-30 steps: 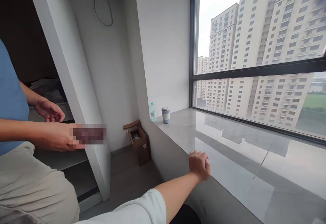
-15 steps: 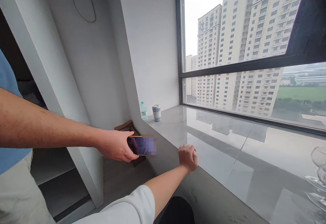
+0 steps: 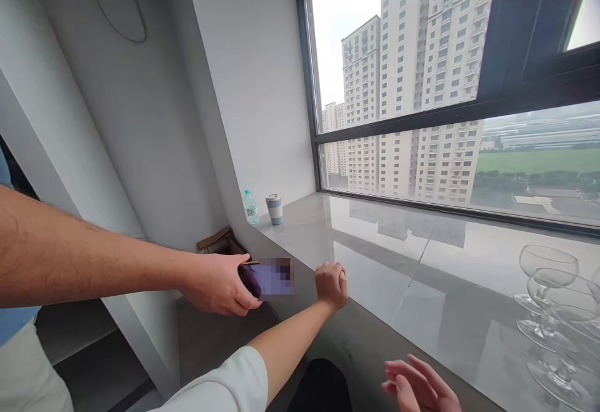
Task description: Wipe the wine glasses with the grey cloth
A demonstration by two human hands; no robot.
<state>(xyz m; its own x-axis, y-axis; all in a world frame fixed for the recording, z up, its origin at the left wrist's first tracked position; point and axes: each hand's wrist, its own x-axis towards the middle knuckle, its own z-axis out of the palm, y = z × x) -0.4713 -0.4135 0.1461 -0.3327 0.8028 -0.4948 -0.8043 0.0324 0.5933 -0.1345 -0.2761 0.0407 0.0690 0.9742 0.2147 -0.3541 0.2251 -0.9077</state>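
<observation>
My left hand (image 3: 332, 284) is curled into a fist at the front edge of the window sill (image 3: 375, 274), and nothing shows in it. At the bottom of the view my right hand (image 3: 422, 387) is partly visible in front of the sill, fingers loosely bent and apart, holding nothing. Left of my fist, another person's hand (image 3: 218, 284) holds out a smartphone (image 3: 274, 279), its screen partly blurred. Several clear stemmed glasses (image 3: 548, 265) stand on the sill to the right of my hands.
At the sill's far left end stand a water bottle with a green cap (image 3: 251, 207) and a lidded paper cup (image 3: 274, 210). An open brown box (image 3: 218, 240) lies on the floor below. The window (image 3: 398, 124) borders the sill's back.
The view has turned right, bringing more of the glasses into sight. My right hand has come into view at the bottom. My left fist stays at the sill edge; the other person still holds the smartphone.
</observation>
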